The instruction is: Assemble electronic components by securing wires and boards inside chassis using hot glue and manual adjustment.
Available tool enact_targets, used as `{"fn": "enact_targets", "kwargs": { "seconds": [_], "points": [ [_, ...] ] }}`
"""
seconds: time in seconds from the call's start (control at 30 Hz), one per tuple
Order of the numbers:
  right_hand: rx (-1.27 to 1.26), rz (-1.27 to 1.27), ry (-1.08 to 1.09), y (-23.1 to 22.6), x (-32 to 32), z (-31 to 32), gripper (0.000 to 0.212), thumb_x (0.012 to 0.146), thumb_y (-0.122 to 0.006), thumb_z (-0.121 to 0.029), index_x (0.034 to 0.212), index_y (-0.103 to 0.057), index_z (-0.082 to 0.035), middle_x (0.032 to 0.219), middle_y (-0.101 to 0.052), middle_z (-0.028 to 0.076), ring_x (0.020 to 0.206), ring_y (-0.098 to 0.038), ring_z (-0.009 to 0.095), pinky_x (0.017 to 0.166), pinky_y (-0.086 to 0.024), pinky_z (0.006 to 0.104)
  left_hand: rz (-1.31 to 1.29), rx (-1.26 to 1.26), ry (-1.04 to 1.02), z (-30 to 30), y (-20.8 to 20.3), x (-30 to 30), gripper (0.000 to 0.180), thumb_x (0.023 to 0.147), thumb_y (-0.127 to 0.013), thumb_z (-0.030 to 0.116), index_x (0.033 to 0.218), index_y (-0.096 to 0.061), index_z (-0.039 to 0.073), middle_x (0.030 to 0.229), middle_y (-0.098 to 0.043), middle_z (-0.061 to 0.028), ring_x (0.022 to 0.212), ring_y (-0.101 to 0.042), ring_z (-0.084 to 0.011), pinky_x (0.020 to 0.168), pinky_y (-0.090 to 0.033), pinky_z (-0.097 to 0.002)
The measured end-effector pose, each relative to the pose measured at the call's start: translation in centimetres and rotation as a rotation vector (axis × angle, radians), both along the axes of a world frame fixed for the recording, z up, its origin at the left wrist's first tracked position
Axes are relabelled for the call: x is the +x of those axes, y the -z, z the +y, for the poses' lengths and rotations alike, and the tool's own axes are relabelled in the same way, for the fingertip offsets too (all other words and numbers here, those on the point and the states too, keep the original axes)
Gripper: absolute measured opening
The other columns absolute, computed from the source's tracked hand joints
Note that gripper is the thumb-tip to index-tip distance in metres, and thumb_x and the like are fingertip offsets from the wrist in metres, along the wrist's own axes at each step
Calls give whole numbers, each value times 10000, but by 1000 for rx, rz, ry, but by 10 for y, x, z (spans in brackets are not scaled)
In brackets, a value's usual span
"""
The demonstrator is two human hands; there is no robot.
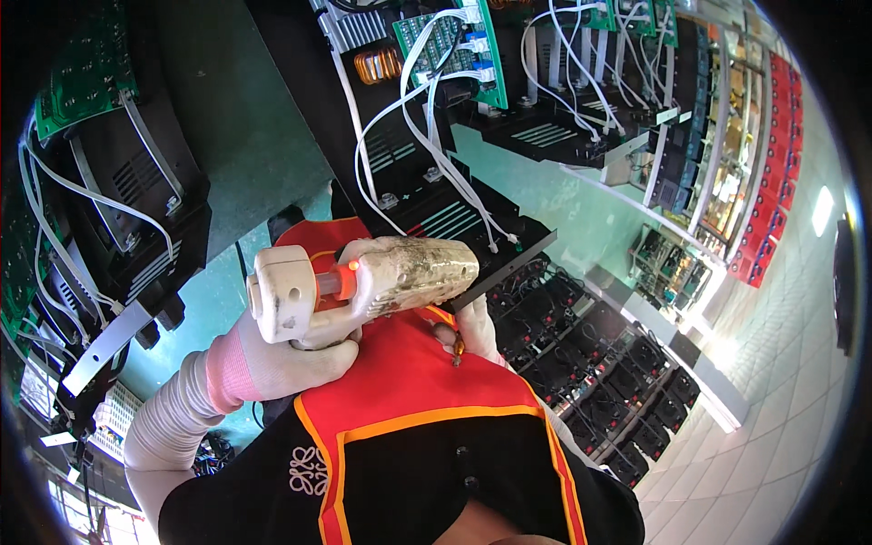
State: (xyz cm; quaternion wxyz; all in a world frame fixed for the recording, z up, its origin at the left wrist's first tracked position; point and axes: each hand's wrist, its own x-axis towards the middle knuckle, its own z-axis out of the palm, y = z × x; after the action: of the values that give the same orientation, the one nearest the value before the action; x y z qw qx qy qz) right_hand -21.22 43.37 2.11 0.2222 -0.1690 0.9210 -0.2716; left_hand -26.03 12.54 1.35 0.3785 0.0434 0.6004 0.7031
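Note:
My left hand (300,359), in a white glove with a pink cuff, is closed around a white glue gun (409,272). The gun's casing is stained dark, and an orange trigger (345,280) shows in its gap. It lies across in front of my chest, below the upright circuit board unit. My right hand (479,329), also gloved in white, is at the gun's right end; the gun hides most of its fingers. Beside it a small brass-coloured tip (458,351) shows against my red apron (409,372); whether the hand grips it cannot be made out.
Ahead stands a black metal chassis (391,154) with a green circuit board (495,54), a copper coil (377,65) and loose white cables (445,163). More such units stand left and right. Several black units (581,363) sit low at right, beside red boxes (772,173) and a tiled floor (772,436).

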Motion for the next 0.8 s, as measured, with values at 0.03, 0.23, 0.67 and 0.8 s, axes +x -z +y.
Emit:
{"fn": "enact_targets", "kwargs": {
  "seconds": [0.03, 0.23, 0.67, 0.8],
  "points": [
    [-5, 7, -14, 1, -2, 1, 788, 656, -726, -19, 1380, -419, -64, 1382, -384, 263, 1112, -529, 457, 853, -496, 411, -2, -4, -6, 0, 0, 1, 108, 742, -648, 114, 840, -666, 71, 778, -645, -55, 689, -640, -197, 611, -523, -312],
    [-46, -220, 221, -1, 7, 0, 728, 675, -718, 6, 1348, -447, -48, 1382, -405, 228, 1084, -548, 421, 833, -502, 399, -24, 43, 2, -8, -1, 7, 133, 760, -657, 94, 889, -661, 61, 782, -645, -40, 699, -638, -169, 635, -527, -302],
    [20, -16, 100, -2, 4, -4, 720, 726, -672, 26, 1386, -425, -122, 1158, -537, 145, 812, -601, 236, 588, -491, 298, 367, 58, 39, -26, 8, 27, 115, 766, -559, -20, 863, -594, 31, 782, -586, -61, 709, -591, -191, 654, -487, -291],
    [-164, -830, 1262, 2, 4, -5, 768, 661, -726, 29, 1364, -444, -96, 1377, -399, 234, 1088, -553, 416, 813, -523, 378, 91, 124, 15, -20, 2, 27, 101, 778, -549, -16, 857, -588, 32, 769, -575, -49, 687, -578, -186, 631, -476, -297]
  ]
}}
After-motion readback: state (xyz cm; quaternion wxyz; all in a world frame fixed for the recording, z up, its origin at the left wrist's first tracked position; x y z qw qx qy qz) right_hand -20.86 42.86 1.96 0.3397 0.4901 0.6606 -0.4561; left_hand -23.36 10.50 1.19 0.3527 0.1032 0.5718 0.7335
